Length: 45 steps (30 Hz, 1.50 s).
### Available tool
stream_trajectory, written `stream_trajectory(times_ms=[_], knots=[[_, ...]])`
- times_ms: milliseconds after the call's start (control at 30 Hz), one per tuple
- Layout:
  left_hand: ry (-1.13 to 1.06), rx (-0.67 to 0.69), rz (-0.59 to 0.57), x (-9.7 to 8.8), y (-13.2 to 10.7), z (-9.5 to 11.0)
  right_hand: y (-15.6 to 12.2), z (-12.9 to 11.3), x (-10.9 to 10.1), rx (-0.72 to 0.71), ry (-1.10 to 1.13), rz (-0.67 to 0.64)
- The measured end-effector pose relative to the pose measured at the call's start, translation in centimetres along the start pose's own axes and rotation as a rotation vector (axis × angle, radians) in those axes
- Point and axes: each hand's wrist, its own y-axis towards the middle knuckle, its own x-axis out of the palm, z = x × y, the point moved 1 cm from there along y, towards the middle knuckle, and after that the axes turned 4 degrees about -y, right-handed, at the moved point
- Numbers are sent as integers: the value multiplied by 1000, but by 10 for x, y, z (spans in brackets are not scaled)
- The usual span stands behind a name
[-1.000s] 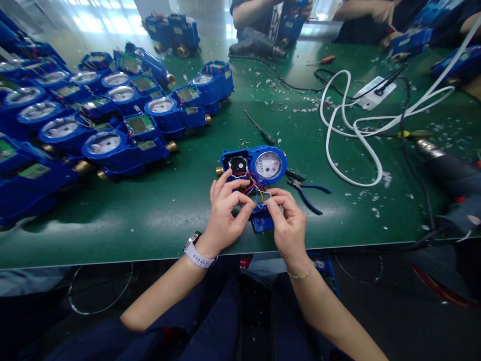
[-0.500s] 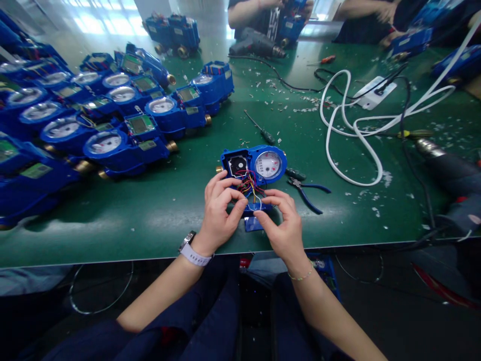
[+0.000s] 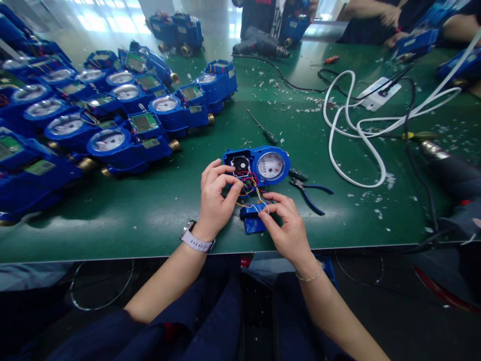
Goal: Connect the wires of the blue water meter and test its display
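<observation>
Since half a second ago, the left hand (image 3: 218, 200) has shifted to the far side, its fingertips now farther from those of the right hand (image 3: 287, 228). Left thumb and forefinger are together beside the wires (image 3: 254, 186); whether they grip one, I cannot tell. Right fingertips are at the white wire (image 3: 267, 206), clamped or not I cannot tell. Just beyond sits the meter (image 3: 270, 165), with pliers (image 3: 313, 201) to its right.
</observation>
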Motion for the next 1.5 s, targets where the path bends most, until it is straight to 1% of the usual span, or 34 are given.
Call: stream_trajectory(times_ms=[100, 167, 200, 267, 300, 333, 400, 467, 500, 600, 667, 733, 867, 1000, 1100, 1167, 1233, 1333, 1433, 1500], knots=[[8, 0, -13, -1, 0, 0, 0, 2, -3, 33, 21, 0], [10, 8, 8, -4, -2, 3, 0, 3, -3, 75, 54, 8], [5, 28, 37, -6, -3, 5, 0, 4, -2, 96, 73, 10], [-15, 117, 83, -11, -7, 9, 0, 3, -1, 134, 109, 14], [-21, 176, 71, -13, -9, 12, 0, 3, 0, 150, 124, 16], [-18, 233, 30, -14, -11, 14, 1, 2, 0, 160, 134, 22], [25, 308, -115, -14, -15, 18, 3, -2, 1, 164, 132, 41], [84, 327, -238, -10, -19, 19, 6, -7, 2, 137, 101, 55], [107, 324, -274, -7, -21, 20, 7, -9, 2, 114, 81, 59], [102, 287, -293, 1, -24, 20, 11, -14, 0, 37, 26, 58], [45, 243, -282, 4, -25, 19, 13, -13, -3, -1, -12, 59], [-17, 202, -284, 5, -24, 19, 15, -10, -6, -7, -42, 62], [-64, 155, -312, 4, -23, 19, 17, -4, -7, 71, 11, 87], [-105, 112, -320, 5, -24, 19, 16, 0, -2, 150, 117, 108], [-163, 75, -304, 6, -26, 18, 13, 5, 1, 228, 210, 172], [-221, 50, -280, 5, -27, 19, 11, 6, 1, 237, 262, 198], [-296, 19, -254, 4, -27, 19, 9, 4, 0, 193, 279, 174], [-392, -51, -216, 3, -28, 20, 5, -3, 0, 116, 237, 106], [-447, -117, -198, 3, -30, 18, 3, -11, 1, 37, 107, 112], [-473, -151, -191, 2, -32, 17, 3, -17, 3, -40, 12, 126]])
